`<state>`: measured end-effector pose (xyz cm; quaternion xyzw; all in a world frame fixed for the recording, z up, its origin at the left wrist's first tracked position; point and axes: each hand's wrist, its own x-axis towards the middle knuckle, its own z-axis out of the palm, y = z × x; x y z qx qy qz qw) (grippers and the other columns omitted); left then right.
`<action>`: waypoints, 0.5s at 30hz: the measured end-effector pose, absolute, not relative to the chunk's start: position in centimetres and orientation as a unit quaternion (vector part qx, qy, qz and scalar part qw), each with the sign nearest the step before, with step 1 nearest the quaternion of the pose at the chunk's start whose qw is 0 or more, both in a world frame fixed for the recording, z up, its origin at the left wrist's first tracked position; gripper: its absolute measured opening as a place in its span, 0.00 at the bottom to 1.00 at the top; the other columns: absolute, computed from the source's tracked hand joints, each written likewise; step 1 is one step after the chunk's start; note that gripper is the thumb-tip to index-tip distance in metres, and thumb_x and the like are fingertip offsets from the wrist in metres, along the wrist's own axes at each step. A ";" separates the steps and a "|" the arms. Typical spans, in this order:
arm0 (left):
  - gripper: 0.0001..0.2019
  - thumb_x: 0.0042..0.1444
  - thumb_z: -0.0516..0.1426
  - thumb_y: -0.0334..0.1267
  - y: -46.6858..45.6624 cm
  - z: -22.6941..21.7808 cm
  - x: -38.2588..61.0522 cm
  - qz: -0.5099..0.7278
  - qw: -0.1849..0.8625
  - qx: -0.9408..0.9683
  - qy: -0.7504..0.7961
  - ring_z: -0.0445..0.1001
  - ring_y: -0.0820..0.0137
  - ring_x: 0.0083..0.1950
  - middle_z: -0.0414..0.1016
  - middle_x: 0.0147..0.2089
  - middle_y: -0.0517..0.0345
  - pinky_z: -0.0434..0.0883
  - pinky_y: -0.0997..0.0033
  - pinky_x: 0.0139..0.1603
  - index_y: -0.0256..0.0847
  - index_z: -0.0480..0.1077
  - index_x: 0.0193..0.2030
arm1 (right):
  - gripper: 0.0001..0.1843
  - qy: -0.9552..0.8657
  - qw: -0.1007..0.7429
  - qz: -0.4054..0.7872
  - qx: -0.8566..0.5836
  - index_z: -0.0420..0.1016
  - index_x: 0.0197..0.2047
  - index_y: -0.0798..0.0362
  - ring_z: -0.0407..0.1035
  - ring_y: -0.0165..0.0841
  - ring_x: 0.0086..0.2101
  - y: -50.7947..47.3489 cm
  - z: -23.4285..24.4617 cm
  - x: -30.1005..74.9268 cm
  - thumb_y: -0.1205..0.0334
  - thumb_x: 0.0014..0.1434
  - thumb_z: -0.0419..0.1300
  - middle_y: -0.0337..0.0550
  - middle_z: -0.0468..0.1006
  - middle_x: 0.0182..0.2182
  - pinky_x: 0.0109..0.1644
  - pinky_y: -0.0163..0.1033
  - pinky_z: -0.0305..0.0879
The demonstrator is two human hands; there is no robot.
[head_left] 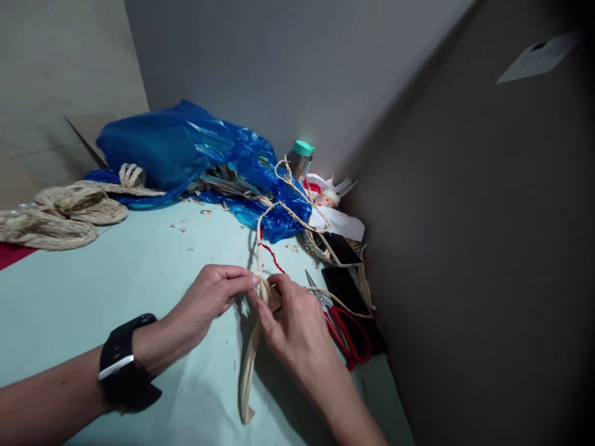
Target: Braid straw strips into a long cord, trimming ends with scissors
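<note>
A pale cord (260, 248), twisted or braided from dried plant fibre, runs from the back of the table down to my two hands. Thumb and fingers of my left hand (218, 290) pinch its lower end. Close beside it, the fingers of my right hand (292, 310) grip a flat, wider part of the fibre strip (267, 294). A loose strip tail (250, 378) hangs down below the hands. Against the cord lies a red string (272, 255). Just right of my right hand are scissors with red handles (351, 337).
A blue plastic bag (186, 148) with dried strips (227, 183) lies at the back. Woven slippers (83, 204) sit at left. A bottle with a green lid (303, 148) stands near the wall. Dark flat objects (346, 288) lie at right, along the dark partition (465, 248).
</note>
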<state>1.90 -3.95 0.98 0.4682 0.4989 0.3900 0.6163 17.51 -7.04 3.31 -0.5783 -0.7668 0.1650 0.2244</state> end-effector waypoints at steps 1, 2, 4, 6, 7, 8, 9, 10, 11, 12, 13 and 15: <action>0.12 0.53 0.60 0.44 -3.9 1.1 1.9 0.388 0.613 0.470 0.502 0.46 0.77 0.21 0.60 0.20 0.65 0.40 0.69 0.22 0.37 0.76 0.28 | 0.11 -0.776 0.216 0.144 -0.574 0.70 0.40 0.54 0.68 0.38 0.31 -7.1 3.2 17.5 0.56 0.66 0.52 0.46 0.76 0.31 0.34 0.39 0.56; 0.11 0.52 0.60 0.43 -3.9 1.1 2.0 0.387 0.608 0.473 0.506 0.46 0.77 0.21 0.60 0.19 0.65 0.40 0.69 0.22 0.38 0.76 0.26 | 0.10 -0.786 0.209 0.121 -0.570 0.70 0.39 0.54 0.69 0.39 0.33 -7.2 3.1 17.5 0.58 0.66 0.52 0.47 0.76 0.32 0.36 0.40 0.57; 0.10 0.52 0.59 0.40 -3.9 1.2 2.1 0.388 0.592 0.485 0.514 0.46 0.77 0.21 0.62 0.19 0.64 0.41 0.69 0.22 0.38 0.75 0.24 | 0.08 -0.801 0.201 0.075 -0.559 0.70 0.38 0.53 0.68 0.41 0.36 -7.4 3.0 17.5 0.65 0.65 0.51 0.47 0.76 0.32 0.40 0.42 0.57; 0.10 0.52 0.58 0.38 -3.9 1.1 2.1 0.393 0.571 0.502 0.517 0.47 0.77 0.21 0.64 0.20 0.63 0.42 0.69 0.23 0.38 0.73 0.22 | 0.07 -0.807 0.207 0.040 -0.552 0.70 0.37 0.52 0.67 0.41 0.35 -7.7 2.8 17.6 0.70 0.63 0.52 0.46 0.75 0.32 0.40 0.42 0.56; 0.11 0.52 0.58 0.37 -4.0 1.0 2.2 0.396 0.564 0.508 0.518 0.48 0.77 0.21 0.65 0.20 0.63 0.43 0.69 0.23 0.39 0.73 0.21 | 0.08 -0.808 0.216 0.029 -0.548 0.70 0.38 0.52 0.67 0.40 0.35 -7.8 2.7 17.6 0.71 0.61 0.52 0.45 0.75 0.32 0.40 0.42 0.56; 0.11 0.52 0.58 0.38 -4.0 0.9 2.2 0.396 0.560 0.509 0.520 0.49 0.77 0.21 0.65 0.20 0.63 0.44 0.69 0.23 0.39 0.73 0.21 | 0.09 -0.808 0.226 0.021 -0.543 0.71 0.38 0.52 0.67 0.40 0.34 -8.0 2.6 17.5 0.73 0.59 0.53 0.45 0.75 0.32 0.40 0.42 0.57; 0.11 0.52 0.58 0.38 -4.1 0.9 2.2 0.395 0.560 0.507 0.523 0.49 0.76 0.21 0.64 0.19 0.64 0.45 0.70 0.23 0.39 0.72 0.21 | 0.10 -0.809 0.234 0.016 -0.538 0.71 0.38 0.53 0.66 0.40 0.34 -8.2 2.6 17.3 0.74 0.56 0.54 0.45 0.75 0.32 0.40 0.43 0.57; 0.11 0.52 0.59 0.39 -4.1 0.8 2.3 0.394 0.563 0.502 0.526 0.50 0.76 0.21 0.63 0.18 0.64 0.46 0.70 0.23 0.39 0.72 0.22 | 0.11 -0.812 0.239 0.013 -0.532 0.71 0.38 0.53 0.66 0.40 0.34 -8.4 2.5 17.1 0.75 0.53 0.55 0.46 0.75 0.32 0.39 0.43 0.57; 0.11 0.52 0.59 0.39 -4.2 0.8 2.3 0.394 0.568 0.494 0.527 0.51 0.76 0.21 0.62 0.18 0.64 0.47 0.70 0.24 0.39 0.72 0.22 | 0.13 -0.816 0.243 0.009 -0.525 0.71 0.38 0.54 0.66 0.40 0.33 -8.5 2.4 16.8 0.76 0.50 0.56 0.46 0.75 0.32 0.39 0.43 0.58; 0.11 0.51 0.59 0.39 -4.2 0.8 2.3 0.396 0.576 0.485 0.526 0.53 0.76 0.22 0.62 0.18 0.64 0.48 0.71 0.24 0.39 0.71 0.21 | 0.14 -0.819 0.246 0.002 -0.519 0.72 0.38 0.55 0.66 0.40 0.32 -8.6 2.2 16.5 0.76 0.47 0.57 0.46 0.75 0.32 0.38 0.43 0.58; 0.10 0.51 0.59 0.39 -4.3 0.8 2.3 0.399 0.585 0.476 0.521 0.54 0.75 0.23 0.62 0.19 0.64 0.49 0.71 0.24 0.39 0.71 0.21 | 0.16 -0.821 0.249 -0.007 -0.515 0.72 0.39 0.56 0.66 0.40 0.32 -8.7 2.0 16.1 0.76 0.44 0.58 0.47 0.75 0.32 0.37 0.43 0.59; 0.10 0.51 0.59 0.40 -4.4 0.8 2.1 0.409 0.601 0.467 0.503 0.54 0.75 0.24 0.63 0.22 0.64 0.50 0.72 0.25 0.39 0.69 0.22 | 0.18 -0.821 0.258 -0.038 -0.509 0.73 0.41 0.57 0.67 0.41 0.32 -8.8 1.5 15.3 0.77 0.44 0.57 0.48 0.76 0.32 0.37 0.44 0.60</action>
